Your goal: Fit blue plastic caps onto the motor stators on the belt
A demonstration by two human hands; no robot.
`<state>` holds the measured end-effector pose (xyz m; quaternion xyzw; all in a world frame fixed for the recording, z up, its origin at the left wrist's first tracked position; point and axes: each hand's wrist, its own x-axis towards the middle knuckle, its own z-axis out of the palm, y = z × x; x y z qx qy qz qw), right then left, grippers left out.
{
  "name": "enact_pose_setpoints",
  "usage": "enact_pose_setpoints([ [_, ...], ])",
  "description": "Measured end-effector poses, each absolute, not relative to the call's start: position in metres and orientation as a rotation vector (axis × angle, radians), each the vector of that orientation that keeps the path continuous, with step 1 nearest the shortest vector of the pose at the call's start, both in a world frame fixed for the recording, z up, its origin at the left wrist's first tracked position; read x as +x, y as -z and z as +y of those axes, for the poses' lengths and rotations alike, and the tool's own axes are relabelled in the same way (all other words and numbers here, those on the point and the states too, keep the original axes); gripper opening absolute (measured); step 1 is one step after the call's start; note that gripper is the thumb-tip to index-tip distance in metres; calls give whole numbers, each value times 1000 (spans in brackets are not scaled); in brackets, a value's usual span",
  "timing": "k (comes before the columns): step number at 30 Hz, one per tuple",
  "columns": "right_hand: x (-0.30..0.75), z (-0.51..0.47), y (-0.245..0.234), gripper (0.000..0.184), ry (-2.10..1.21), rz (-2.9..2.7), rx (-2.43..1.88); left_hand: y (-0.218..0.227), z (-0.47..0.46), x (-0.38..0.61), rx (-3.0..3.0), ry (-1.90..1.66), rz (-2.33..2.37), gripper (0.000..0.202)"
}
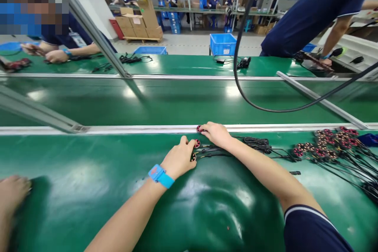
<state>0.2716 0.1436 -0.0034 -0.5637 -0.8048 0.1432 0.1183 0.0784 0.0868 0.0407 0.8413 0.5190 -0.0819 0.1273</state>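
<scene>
The right hand [217, 134] pinches the far motor [199, 128] between fingertips; the left hand [178, 160] curls its fingers against two nearer motors [197, 144], clamped or not I cannot tell; three seem lined up, the pile [330, 142] at right not yet

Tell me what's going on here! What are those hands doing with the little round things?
Someone is handling small round parts at a green table. The left hand, wearing a blue wristband, touches two of them. The right hand pinches a third part beside the pale strip. The right arm crosses above black cables, and a pile of similar parts lies farther right.
</scene>
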Motion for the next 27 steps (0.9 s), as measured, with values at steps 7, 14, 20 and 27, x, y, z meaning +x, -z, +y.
enact_pose_setpoints([
  [7,251,104,-5,39,-519,-2627,-1187,-32,43,45,2344,74,1580,69],
  [14,362,39,-38,93,-382,-2497,-1421,-14,44,14,2539,-364,1371,70],
  [20,436,20,-13,118,-357,-2467,-1828,6,54,51,2618,-160,1244,115],
  [27,428,-11,-4,69,-356,-2366,-1806,20,53,48,2664,-164,1194,93],
])
